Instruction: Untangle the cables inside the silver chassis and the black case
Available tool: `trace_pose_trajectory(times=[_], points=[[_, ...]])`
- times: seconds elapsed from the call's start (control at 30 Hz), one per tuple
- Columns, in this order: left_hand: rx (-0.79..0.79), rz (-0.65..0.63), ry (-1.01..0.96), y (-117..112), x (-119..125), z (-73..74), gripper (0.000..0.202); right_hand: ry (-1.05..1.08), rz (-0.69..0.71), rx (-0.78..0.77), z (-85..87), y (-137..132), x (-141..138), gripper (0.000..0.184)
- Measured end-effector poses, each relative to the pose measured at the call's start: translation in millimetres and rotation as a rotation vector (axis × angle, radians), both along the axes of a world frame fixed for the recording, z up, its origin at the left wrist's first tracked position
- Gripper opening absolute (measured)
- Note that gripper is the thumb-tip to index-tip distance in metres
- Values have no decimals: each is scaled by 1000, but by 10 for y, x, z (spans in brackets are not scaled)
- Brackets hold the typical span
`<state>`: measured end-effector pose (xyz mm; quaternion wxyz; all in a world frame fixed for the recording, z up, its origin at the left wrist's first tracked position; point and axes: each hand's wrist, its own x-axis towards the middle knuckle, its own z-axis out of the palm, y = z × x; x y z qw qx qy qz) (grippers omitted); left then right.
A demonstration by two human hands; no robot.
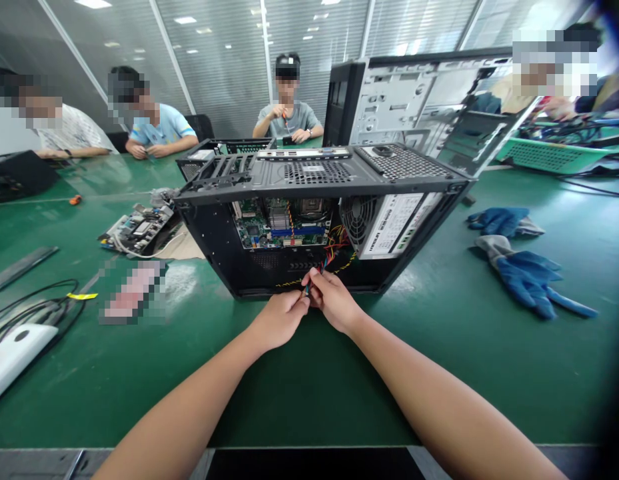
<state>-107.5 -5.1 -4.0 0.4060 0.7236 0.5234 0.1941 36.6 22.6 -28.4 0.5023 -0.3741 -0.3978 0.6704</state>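
An opened black computer case lies on its side on the green table, its open face toward me. At its lower front edge, my left hand and my right hand meet, fingers closed around a bundle of colored cables. The bundle runs up toward the power supply, which has a white label and a fan grille. Deeper inside sits a green motherboard with a blue slot. The cable ends between my fingers are mostly hidden.
Blue work gloves lie at right, near a green basket of cables. Another case stands behind. Loose parts, a white device and black cables lie at left. Several people sit around the table.
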Motion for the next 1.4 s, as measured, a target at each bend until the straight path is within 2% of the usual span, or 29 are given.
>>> trace_pose_trajectory(times=[0.07, 0.13, 0.37, 0.73, 1.03, 1.4], points=[[-234, -9, -222, -1, 4, 30, 30, 46, 27, -25, 3, 2, 16, 38], [-373, -4, -367, -13, 9, 64, 31, 97, 53, -44, 0, 6, 30, 36], [-558, -25, -571, -22, -9, 104, 30, 212, 139, -89, -1, 15, 63, 29], [-443, -14, -479, -21, -8, 89, 30, 150, 129, -17, -40, 15, 40, 35], [-351, 9, -345, 1, -10, 13, 31, 106, 79, -9, -31, -4, 23, 37], [-331, 3, -320, 4, -9, 6, 29, 83, 69, -21, -22, -13, 26, 39]])
